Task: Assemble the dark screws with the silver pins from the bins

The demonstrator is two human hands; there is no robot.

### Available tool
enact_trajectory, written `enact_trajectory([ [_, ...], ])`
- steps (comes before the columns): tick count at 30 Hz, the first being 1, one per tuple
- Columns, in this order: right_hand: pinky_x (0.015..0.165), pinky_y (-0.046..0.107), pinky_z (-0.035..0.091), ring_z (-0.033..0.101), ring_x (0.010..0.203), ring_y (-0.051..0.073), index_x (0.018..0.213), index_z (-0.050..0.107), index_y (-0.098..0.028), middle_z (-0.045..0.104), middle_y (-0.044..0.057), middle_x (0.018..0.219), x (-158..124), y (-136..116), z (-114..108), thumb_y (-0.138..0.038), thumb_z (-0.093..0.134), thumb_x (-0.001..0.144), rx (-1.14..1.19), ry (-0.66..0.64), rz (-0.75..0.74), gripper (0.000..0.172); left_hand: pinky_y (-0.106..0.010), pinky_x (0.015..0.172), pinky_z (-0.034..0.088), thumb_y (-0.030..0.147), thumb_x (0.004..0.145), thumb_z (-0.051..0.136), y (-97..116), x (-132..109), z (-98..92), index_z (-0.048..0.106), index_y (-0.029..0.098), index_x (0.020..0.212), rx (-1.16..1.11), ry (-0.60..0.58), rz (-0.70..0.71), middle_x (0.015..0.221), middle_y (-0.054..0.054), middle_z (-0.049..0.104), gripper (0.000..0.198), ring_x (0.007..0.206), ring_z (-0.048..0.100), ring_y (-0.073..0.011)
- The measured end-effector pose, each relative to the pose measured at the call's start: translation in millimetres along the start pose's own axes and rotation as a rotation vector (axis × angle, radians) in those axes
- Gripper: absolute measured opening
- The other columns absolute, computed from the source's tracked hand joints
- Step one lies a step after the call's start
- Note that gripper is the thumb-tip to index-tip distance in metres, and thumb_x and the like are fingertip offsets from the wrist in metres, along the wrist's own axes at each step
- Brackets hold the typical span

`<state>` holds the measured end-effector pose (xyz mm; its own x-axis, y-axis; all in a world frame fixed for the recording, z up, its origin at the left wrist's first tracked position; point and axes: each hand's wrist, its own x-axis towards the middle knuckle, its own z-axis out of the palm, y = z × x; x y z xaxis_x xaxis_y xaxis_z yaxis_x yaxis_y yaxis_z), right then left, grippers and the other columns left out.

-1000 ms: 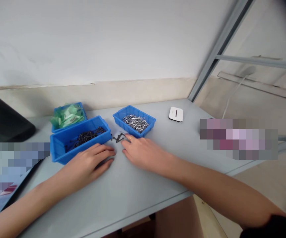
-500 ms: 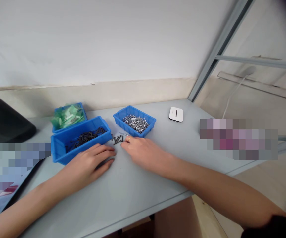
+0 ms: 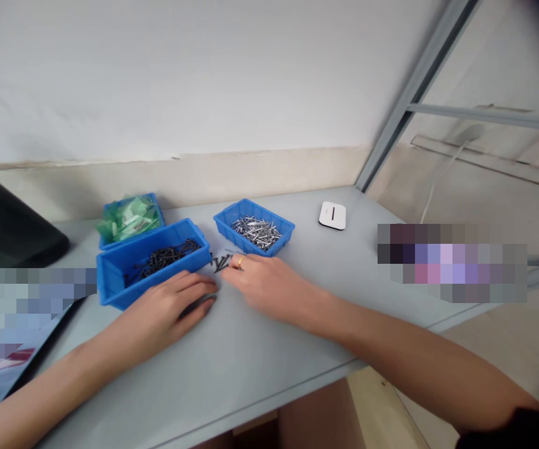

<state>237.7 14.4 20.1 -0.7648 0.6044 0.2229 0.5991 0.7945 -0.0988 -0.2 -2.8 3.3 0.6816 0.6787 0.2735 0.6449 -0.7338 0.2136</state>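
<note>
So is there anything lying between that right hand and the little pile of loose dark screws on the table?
Nothing visible. The right hand lies flat on the grey table, fingertips right at the loose dark screws, between the two blue bins.

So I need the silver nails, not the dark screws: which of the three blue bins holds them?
The smaller blue bin just beyond the right hand. The big bin by the left hand holds dark screws; the rear bin holds green packets.
</note>
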Motion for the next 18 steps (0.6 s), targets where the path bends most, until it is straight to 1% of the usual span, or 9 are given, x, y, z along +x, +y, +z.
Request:
enact_trajectory([
  [2,0.066,0.025,0.046,0.061,0.091,0.015,0.105,0.059,-0.017,0.061,0.005,0.104,1.2,-1.3,-2.0,-0.002,0.040,0.091,0.065,0.011,-0.034,0.028,-0.031,0.081,0.055,0.030,0.098,0.049,4.7,0.6,-6.0,0.067,0.021,0.104,-0.026,0.127,-0.054,0.099,-0.005,0.072,0.021,0.091,0.068,-0.0209],
  [3,0.070,0.025,0.047,0.061,0.093,0.015,0.109,0.059,-0.018,0.061,0.005,0.106,1.8,-2.0,-2.7,-0.001,0.040,0.090,0.094,0.015,-0.058,0.031,-0.029,0.076,0.056,0.030,0.097,0.049,7.2,0.8,-9.1,0.066,0.021,0.103,-0.041,0.187,-0.102,0.097,-0.004,0.072,0.020,0.088,0.068,-0.0203],
  [4,0.074,0.025,0.049,0.061,0.096,0.015,0.112,0.059,-0.018,0.061,0.006,0.107,2.3,-2.6,-3.4,-0.001,0.039,0.091,0.118,0.018,-0.087,0.033,-0.026,0.069,0.055,0.031,0.096,0.050,9.6,1.1,-11.7,0.066,0.022,0.102,-0.058,0.230,-0.155,0.096,-0.003,0.072,0.019,0.086,0.068,-0.0199],
  [5,0.077,0.025,0.049,0.061,0.097,0.016,0.115,0.059,-0.017,0.061,0.006,0.108,2.9,-3.3,-3.8,-0.002,0.039,0.091,0.136,0.021,-0.117,0.034,-0.024,0.064,0.055,0.032,0.095,0.051,11.7,1.4,-13.6,0.066,0.023,0.101,-0.082,0.246,-0.190,0.095,-0.003,0.073,0.019,0.084,0.069,-0.0196],
  [7,0.082,0.027,0.051,0.062,0.099,0.017,0.118,0.059,-0.016,0.062,0.008,0.110,3.6,-4.6,-4.4,-0.004,0.038,0.092,0.173,0.033,-0.172,0.035,-0.023,0.065,0.055,0.031,0.094,0.051,14.7,1.9,-14.8,0.067,0.024,0.102,-0.139,0.224,-0.204,0.098,-0.002,0.073,0.019,0.084,0.069,-0.0191],
  [10,0.086,0.028,0.052,0.062,0.101,0.017,0.118,0.061,-0.015,0.063,0.009,0.113,4.2,-6.0,-4.6,-0.006,0.039,0.093,0.238,0.052,-0.225,0.034,-0.026,0.075,0.056,0.027,0.093,0.050,16.4,2.3,-11.6,0.067,0.024,0.107,-0.206,0.155,-0.156,0.102,-0.002,0.074,0.022,0.088,0.070,-0.0185],
  [13,0.088,0.028,0.052,0.063,0.102,0.017,0.115,0.062,-0.013,0.064,0.010,0.115,4.3,-6.6,-4.7,-0.006,0.039,0.093,0.273,0.090,-0.240,0.033,-0.025,0.073,0.055,0.026,0.091,0.051,16.3,3.0,-8.4,0.066,0.023,0.109,-0.232,0.134,-0.155,0.101,-0.002,0.073,0.024,0.085,0.069,-0.0174],
  [15,0.088,0.028,0.052,0.063,0.103,0.017,0.113,0.062,-0.012,0.064,0.011,0.114,4.3,-6.8,-4.8,-0.006,0.037,0.093,0.287,0.125,-0.250,0.033,-0.024,0.072,0.054,0.027,0.090,0.053,16.0,3.8,-7.6,0.066,0.023,0.105,-0.247,0.129,-0.165,0.098,0.000,0.073,0.021,0.083,0.068,-0.0165],
  [18,0.088,0.028,0.052,0.063,0.104,0.017,0.112,0.062,-0.012,0.064,0.011,0.114,4.4,-6.7,-4.3,-0.007,0.035,0.095,0.307,0.170,-0.266,0.032,-0.022,0.067,0.052,0.030,0.092,0.054,16.2,4.7,-6.9,0.067,0.022,0.093,-0.269,0.113,-0.183,0.087,0.002,0.071,0.015,0.075,0.065,-0.0146],
])
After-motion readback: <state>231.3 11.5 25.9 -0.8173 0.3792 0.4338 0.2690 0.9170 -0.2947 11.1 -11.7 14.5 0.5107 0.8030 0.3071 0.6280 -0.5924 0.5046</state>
